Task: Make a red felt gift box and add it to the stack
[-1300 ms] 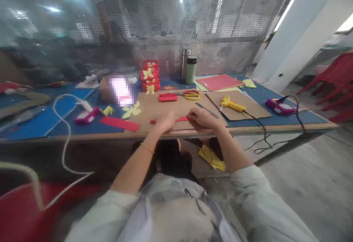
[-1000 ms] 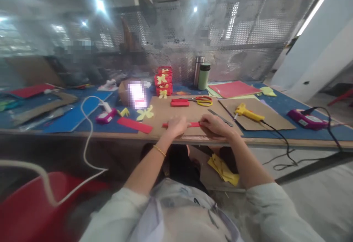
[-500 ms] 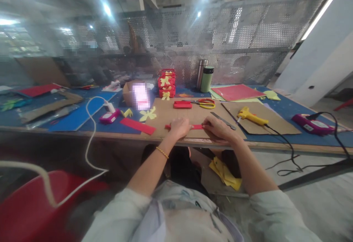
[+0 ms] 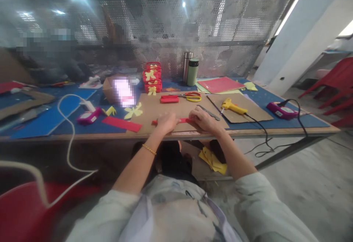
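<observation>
A narrow folded red strip [image 4: 183, 120] lies across the brown cardboard sheet [image 4: 147, 104] near the table's front edge. Over its left part is my left hand [image 4: 167, 122], fingers closed down on it. My right hand [image 4: 202, 119] has curled fingers gripping the strip's right end. Just behind my right hand lies a grey metal blade-like tool [image 4: 209, 112]. Farther back on the cardboard are a folded red piece [image 4: 169, 99] and scissors [image 4: 193, 97] with red and yellow handles. A flat red strip [image 4: 121, 123] and a yellow bow-shaped cutout [image 4: 133, 111] lie left of my left hand.
A yellow glue gun [image 4: 234, 106] rests on another cardboard piece at the right, its cord hanging off the table. Stacked red pieces with yellow bows [image 4: 152, 78], a green bottle [image 4: 192, 73] and a steel flask [image 4: 187, 65] stand behind. Purple power boxes [image 4: 281, 110] sit at both sides.
The view has swung to the right, so everything appears farther left. Both hands remain at the red strip, and my right-hand fingers have shifted slightly along its end.
</observation>
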The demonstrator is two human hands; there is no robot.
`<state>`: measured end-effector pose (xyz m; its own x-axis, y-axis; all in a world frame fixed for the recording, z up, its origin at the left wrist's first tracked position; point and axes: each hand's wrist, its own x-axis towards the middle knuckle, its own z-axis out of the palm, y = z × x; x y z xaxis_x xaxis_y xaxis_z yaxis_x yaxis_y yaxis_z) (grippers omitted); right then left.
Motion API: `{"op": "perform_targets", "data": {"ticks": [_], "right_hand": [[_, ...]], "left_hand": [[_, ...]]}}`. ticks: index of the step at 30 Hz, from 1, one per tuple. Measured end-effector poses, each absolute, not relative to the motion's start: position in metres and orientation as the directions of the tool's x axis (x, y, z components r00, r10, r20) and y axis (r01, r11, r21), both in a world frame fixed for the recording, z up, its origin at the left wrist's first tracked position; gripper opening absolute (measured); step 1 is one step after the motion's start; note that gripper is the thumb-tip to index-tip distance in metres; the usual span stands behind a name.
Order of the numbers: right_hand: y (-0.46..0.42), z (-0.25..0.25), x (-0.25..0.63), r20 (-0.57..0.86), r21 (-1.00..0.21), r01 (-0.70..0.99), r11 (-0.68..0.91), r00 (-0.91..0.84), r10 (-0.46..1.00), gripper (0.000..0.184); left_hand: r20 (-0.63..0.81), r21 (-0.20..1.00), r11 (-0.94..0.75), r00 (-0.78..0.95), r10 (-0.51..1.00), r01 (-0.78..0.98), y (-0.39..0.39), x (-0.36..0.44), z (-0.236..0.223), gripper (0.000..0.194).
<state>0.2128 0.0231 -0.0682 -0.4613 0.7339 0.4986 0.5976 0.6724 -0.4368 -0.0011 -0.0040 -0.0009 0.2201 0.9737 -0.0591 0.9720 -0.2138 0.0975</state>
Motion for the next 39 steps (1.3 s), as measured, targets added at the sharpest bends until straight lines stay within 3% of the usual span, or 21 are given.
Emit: {"op": "perform_targets", "data": {"ticks": [5,14,24,33,39], "right_hand": [[0.021,-0.067,0.211,0.556,-0.391,0.528,0.754,-0.517,0.651,0.021],[0.022,-0.075,0.209,0.557,-0.386,0.557,0.736,-0.495,0.667,0.031],[0.023,-0.069,0.208,0.560,-0.183,0.536,0.824,-0.632,0.535,0.035],[0.026,-0.072,0.209,0.514,-0.138,0.527,0.839,-0.686,0.515,0.026],[0.024,-0.069,0.200,0.500,-0.162,0.497,0.853,-0.704,0.505,0.037]], "left_hand": [[-0.064,0.080,-0.223,0.228,0.971,0.972,-0.004,0.000,0.001,0.032],[-0.073,0.097,-0.223,0.230,0.970,0.970,-0.004,0.000,0.002,0.031],[-0.051,0.092,-0.242,0.247,0.968,0.966,-0.003,-0.002,-0.002,0.032],[-0.054,0.125,-0.229,0.237,0.970,0.965,0.001,-0.003,-0.005,0.032],[-0.065,0.119,-0.229,0.237,0.969,0.966,0.001,-0.003,-0.006,0.032]]}}
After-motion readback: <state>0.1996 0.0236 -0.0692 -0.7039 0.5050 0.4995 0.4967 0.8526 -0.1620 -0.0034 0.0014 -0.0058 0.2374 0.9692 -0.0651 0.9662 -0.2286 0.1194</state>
